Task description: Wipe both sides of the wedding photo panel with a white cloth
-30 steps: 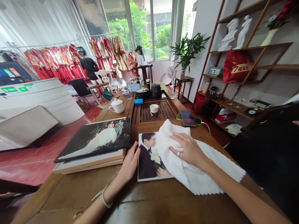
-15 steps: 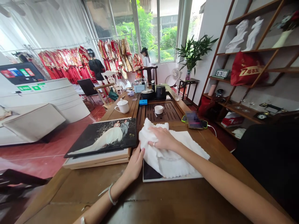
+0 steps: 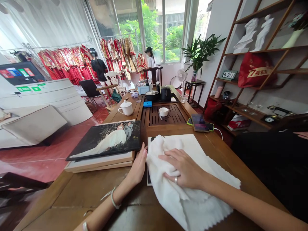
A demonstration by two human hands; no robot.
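My right hand [image 3: 184, 168] presses down on a bunched white cloth [image 3: 192, 205], its fingers curled into the fabric. The cloth spreads over a flat photo panel [image 3: 191, 138] and hangs past its near and right edges, hiding most of the picture. A pale upper part and a thin strip along the left side of the panel still show. Against that left edge rests my left hand [image 3: 137, 165], fingers stretched out and holding nothing. Left of it, a dark wedding photo panel [image 3: 108, 139] lies on a stack of pale-edged panels [image 3: 101, 166].
Beyond the panel is a slatted tea tray [image 3: 154, 118] with a white cup [image 3: 164, 111]. A lidded white mug [image 3: 125, 108] stands left of it. A phone [image 3: 201, 122] with a charging cable lies at the right edge. Two people are by the clothes racks.
My right hand has drawn the cloth toward me and to the right, uncovering the panel's far edge. My left hand stays by the left edge.
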